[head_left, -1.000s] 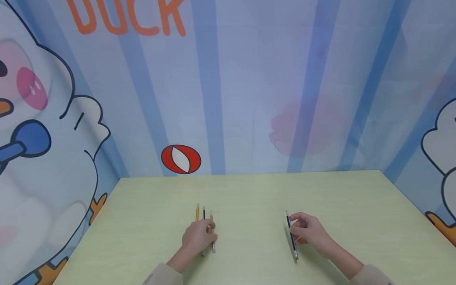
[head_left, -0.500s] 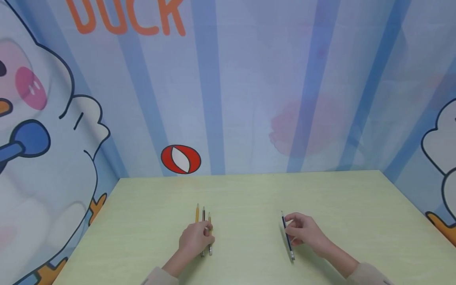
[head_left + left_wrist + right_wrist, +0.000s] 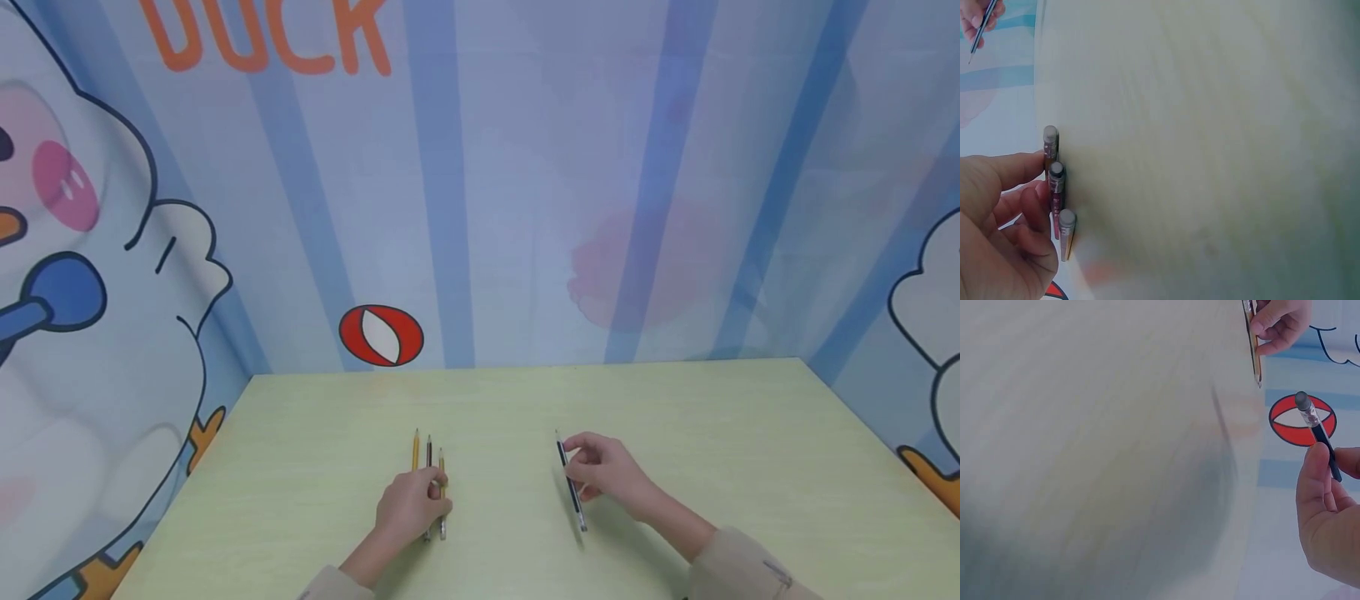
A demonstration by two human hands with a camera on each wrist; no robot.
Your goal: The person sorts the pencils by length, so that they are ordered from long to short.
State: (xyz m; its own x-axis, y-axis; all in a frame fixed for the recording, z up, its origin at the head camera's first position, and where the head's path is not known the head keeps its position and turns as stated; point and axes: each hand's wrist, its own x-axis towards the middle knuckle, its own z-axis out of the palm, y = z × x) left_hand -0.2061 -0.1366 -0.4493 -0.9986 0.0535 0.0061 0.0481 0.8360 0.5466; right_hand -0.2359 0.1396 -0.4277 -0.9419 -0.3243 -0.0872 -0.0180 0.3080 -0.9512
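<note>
My left hand [image 3: 408,504] pinches a yellow pencil [image 3: 442,460] between thumb and fingers, low over the table. Side by side with it, to the left, are a dark pencil [image 3: 429,454] and another yellow pencil [image 3: 416,450], both partly hidden by the hand. Their eraser ends line up in the left wrist view, the held pencil [image 3: 1050,139] uppermost. Across a gap to the right, my right hand [image 3: 611,475] grips a dark blue pencil [image 3: 573,493] slightly above the table, tip pointing away. Its grey eraser [image 3: 1302,400] shows in the right wrist view.
A pale green table [image 3: 495,408] lies under both hands. Behind it hangs a blue striped backdrop [image 3: 510,208] with cartoon ducks, orange letters and a red-and-white oval [image 3: 381,335].
My right hand has carried the dark blue pencil leftward, closer to the other pencils. My left hand has shifted slightly left with its yellow pencil, then stayed nearly still.
</note>
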